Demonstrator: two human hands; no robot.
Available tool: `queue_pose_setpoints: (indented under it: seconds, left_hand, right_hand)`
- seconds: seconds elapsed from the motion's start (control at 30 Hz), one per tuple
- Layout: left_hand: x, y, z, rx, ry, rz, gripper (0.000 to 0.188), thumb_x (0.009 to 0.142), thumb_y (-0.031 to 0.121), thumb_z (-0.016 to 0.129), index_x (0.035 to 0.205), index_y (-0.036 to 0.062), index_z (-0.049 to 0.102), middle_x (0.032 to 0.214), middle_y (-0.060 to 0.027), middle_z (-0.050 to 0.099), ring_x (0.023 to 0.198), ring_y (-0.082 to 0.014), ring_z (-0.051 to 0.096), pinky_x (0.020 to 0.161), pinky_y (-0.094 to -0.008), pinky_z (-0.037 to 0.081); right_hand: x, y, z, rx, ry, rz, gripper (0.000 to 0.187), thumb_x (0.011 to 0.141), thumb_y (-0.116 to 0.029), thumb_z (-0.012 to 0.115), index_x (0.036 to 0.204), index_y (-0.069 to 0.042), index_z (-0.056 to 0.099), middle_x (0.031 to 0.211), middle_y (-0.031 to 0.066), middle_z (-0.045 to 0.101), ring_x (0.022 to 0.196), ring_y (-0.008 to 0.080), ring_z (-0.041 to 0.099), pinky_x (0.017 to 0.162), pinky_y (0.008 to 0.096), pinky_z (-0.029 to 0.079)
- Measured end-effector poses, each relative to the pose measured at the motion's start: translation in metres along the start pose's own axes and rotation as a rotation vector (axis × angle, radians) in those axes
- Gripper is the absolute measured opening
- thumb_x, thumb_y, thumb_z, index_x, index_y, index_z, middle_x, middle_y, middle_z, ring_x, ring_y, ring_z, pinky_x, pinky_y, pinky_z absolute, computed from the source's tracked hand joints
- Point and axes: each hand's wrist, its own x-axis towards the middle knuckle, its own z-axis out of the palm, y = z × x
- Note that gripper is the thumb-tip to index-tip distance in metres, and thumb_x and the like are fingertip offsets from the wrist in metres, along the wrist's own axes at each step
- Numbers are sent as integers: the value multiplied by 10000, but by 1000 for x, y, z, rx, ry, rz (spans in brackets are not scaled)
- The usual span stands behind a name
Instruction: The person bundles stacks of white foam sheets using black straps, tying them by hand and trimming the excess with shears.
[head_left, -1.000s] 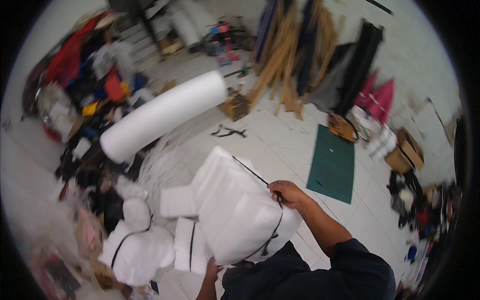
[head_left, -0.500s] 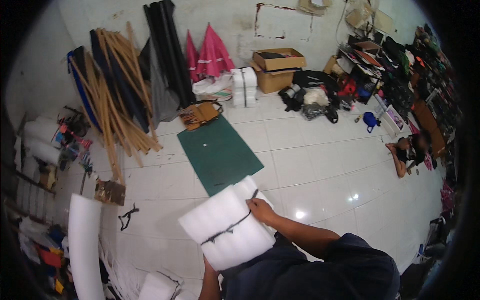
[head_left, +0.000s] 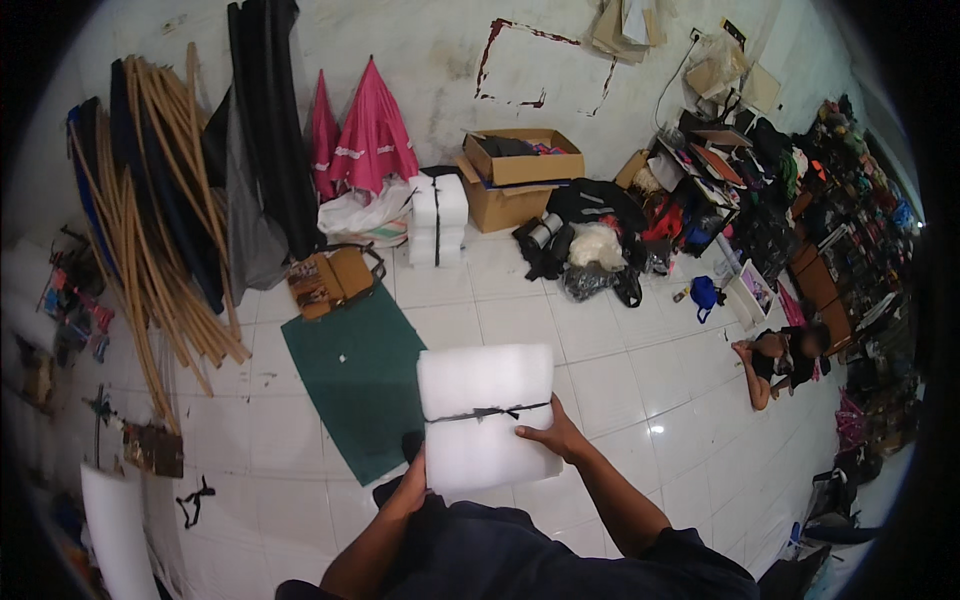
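Note:
Between my two hands I carry a bundle of white foam sheets (head_left: 488, 378), tied round the middle with a black strip (head_left: 465, 415). My left hand (head_left: 408, 488) presses on the bundle's left side near its lower corner. On the other side, my right hand (head_left: 556, 432) grips the right edge, the thumb lying on the foam just below the strip. The bundle is in front of my body, above the tiled floor. Its underside and some of my fingers are hidden. Ahead on the floor, a similar tied foam stack (head_left: 438, 208) stands by the wall.
A green mat (head_left: 350, 385) lies ahead to the left, with a brown bag (head_left: 335, 280) at its far end. Wooden slats (head_left: 140, 240) lean on the left wall. A cardboard box (head_left: 510, 205) and piled goods line the back. A person (head_left: 785, 355) sits on the floor at right.
The bundle has turned from tilted to nearly straight in front of me. My right hand has shifted from the strip's end to the bundle's right edge, and my left hand shows more. My view has swung right.

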Motion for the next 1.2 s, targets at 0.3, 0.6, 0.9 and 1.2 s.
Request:
queue_pose_setpoints:
  seconds: [0.3,0.6,0.9,1.2]
  left_hand:
    - [230,174,33,339,-83,9,719,912,666,276,1465,207,262,1414,-51,393,1249,-233,417,976,-450,378]
    - [465,293,143,57,-49,-32,821,937,567,355,1481,20,75,1518,-164,195,1377,-297,248,1109,-337,220]
    - [730,351,154,368,111,246,824,891,425,569,1455,-26,174,1480,-271,224,1391,-318,221,1119,-362,192]
    - [734,349,108,891,511,161,560,862,358,627,1245,-33,509,1236,-238,530,1199,-358,464,1035,-405,346]
  right_hand:
    - [180,-55,-58,110,457,32,910,750,-270,770,1419,44,239,1302,234,465,1165,305,504,976,373,418]
    - [461,-19,-203,79,385,-5,793,821,-217,704,1422,31,250,1327,232,446,1186,296,485,990,365,403]
    - [775,9,-305,-166,218,-106,740,856,-222,670,1403,73,269,1386,239,398,1276,288,405,1066,355,312]
    - [944,64,-218,-1096,-116,-121,770,817,-595,568,1435,-210,319,1444,221,319,1299,442,335,1001,524,380]
